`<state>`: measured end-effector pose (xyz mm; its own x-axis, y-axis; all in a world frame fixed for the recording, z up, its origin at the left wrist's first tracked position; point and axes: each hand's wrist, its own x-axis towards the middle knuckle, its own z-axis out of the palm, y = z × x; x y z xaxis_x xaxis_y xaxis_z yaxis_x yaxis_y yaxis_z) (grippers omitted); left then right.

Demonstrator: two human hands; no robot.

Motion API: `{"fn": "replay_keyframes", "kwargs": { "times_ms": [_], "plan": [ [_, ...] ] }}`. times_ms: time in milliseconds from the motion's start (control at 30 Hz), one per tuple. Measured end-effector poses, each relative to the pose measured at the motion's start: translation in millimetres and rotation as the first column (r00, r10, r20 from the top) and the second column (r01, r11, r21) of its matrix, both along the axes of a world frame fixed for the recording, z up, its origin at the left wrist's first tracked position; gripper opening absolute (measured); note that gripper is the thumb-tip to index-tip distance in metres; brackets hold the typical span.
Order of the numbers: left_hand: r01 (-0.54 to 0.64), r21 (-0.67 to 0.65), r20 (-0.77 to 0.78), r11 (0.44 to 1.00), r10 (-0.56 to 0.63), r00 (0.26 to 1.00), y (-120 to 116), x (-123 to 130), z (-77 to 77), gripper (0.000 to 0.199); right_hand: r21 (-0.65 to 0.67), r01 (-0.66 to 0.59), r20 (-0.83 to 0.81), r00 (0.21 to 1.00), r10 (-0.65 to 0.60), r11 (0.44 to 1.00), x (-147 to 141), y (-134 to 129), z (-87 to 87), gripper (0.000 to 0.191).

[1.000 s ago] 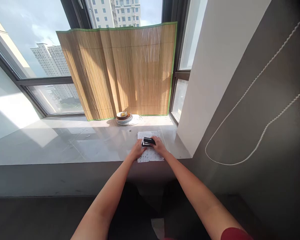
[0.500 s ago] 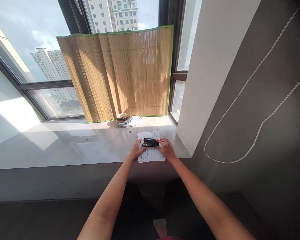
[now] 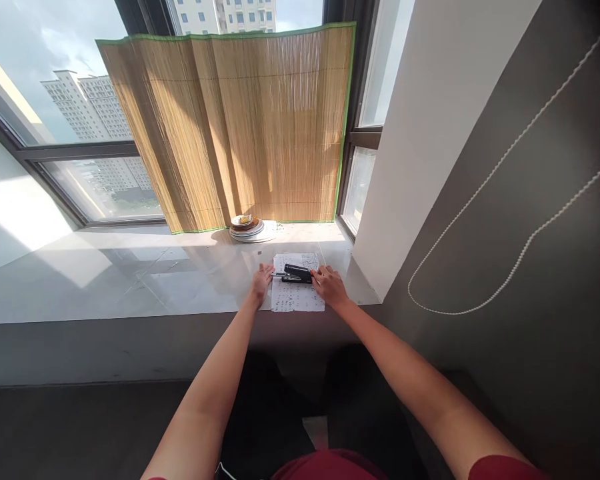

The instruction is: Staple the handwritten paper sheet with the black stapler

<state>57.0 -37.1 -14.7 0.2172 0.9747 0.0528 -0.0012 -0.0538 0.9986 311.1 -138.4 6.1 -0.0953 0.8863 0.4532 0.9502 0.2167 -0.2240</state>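
Black stapler (image 3: pixel 299 271), its arms spread, lies over written paper (image 3: pixel 298 300) on windowsill (image 3: pixel 205 283). On my feed, right hand (image 3: pixel 329 285) has fingers clamped on stapler's right end; left hand (image 3: pixel 263 283) sits at opposite end, its grip I cannot tell. Stacked dishes (image 3: pixel 250 231) sit behind.

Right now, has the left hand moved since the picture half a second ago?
Yes, leftward: judged against the stacked dishes, which stand farther back, the left hand has shifted left.

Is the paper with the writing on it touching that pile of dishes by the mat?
Apart. The head view shows a strip of windowsill between the paper and the dishes.
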Motion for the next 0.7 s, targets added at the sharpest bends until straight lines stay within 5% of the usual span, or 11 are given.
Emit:
{"fn": "replay_keyframes", "kwargs": {
  "times_ms": [167, 267, 400, 533, 700],
  "plan": [
    [-0.02, -0.109, 0.158, 0.994, 0.037, 0.987, -2, 0, 4.2, 0.069, 0.046, -0.069, -0.179, 0.981, 0.076, 0.997, -5, 24, 25.9, 0.034],
    [-0.027, -0.128, 0.194, 0.991, 0.051, 0.98, -3, -1, 6.9, 0.069, -0.074, -0.19, -0.253, 0.953, 0.166, 0.979, -16, 46, 30.8, 0.05],
    [-0.027, -0.179, 0.257, 0.984, 0.074, 0.964, -2, -3, 7.5, 0.068, -0.236, -0.198, -0.229, 0.963, 0.144, 0.951, -31, 57, 28.0, 0.027],
    [0.0, -0.249, 0.383, 0.969, 0.099, 0.918, 4, -8, 3.9, 0.067, -0.041, -0.093, -0.136, 0.987, 0.086, 0.995, -49, 46, 36.1, 0.025],
    [0.04, -0.157, 0.331, 0.987, 0.014, 0.944, 11, -13, -0.2, 0.074, 0.1, -0.354, 0.19, 0.924, 0.332, 0.93, -86, 30, 43.0, 0.039]
  ]
}}
